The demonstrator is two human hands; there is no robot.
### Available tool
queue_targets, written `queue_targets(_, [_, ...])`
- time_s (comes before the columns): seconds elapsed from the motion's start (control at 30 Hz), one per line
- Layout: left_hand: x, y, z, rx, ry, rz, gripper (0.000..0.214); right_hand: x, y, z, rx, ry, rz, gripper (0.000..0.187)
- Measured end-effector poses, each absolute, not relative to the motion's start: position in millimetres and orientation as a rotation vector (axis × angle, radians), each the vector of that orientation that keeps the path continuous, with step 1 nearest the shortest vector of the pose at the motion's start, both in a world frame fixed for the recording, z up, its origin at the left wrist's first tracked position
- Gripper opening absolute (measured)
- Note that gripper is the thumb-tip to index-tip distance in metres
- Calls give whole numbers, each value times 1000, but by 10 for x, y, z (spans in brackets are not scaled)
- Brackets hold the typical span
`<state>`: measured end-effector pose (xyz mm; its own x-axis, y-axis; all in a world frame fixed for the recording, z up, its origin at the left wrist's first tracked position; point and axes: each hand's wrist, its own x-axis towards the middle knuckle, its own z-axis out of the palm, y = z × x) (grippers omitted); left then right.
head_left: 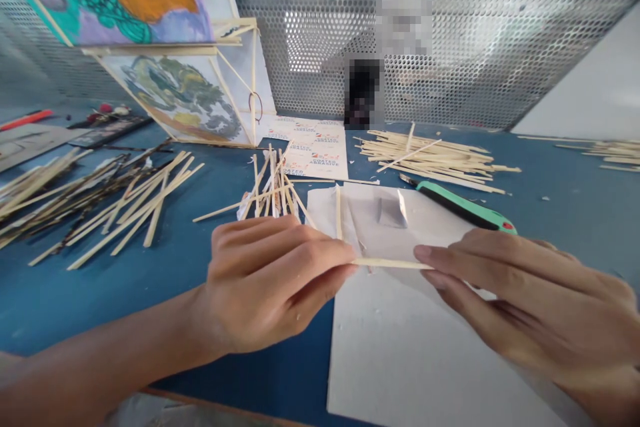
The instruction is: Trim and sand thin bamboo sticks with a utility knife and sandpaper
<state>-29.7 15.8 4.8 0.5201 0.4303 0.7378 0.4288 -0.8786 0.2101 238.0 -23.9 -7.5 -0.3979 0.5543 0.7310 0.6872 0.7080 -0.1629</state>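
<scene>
Between my two hands runs a thin pale wooden stick (390, 263), held level over a white board (385, 340). My left hand (270, 280) pinches its left end between thumb and fingers. At the right end, the thumb and fingertips of my right hand (530, 300) close on it. Another short wooden stick (339, 213) lies upright in view near the board's left edge. A small folded piece of paper (395, 208) rests on the board. Just beyond my right hand lies a green utility knife (465, 207).
Loose sticks lie at the left (135, 207), beyond my left hand (273, 180) and at the back right (430, 157). A sandpaper sheet (320, 147) lies near a wood-framed painted box (185, 97). A perforated metal panel (310, 33) bounds the blue table (565, 213).
</scene>
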Motion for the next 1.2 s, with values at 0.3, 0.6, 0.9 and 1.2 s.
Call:
queue_targets(0.3, [-361,637,-103,2630,962,1413,8,2799,178,-192,-1345,-1655,153,7])
queue_targets(0.6, [-782,425,417,2807,1106,1403,7,2800,196,-236,-1391,-1709,200,38])
queue_targets(0.9, [-1065,-552,240,2785,967,1698,17,2442,-187,-40,-995,-1916,234,18])
queue_targets(1.2, [-1038,-1181,-53,2786,1128,1560,24,2092,-907,514,-686,-1985,467,27])
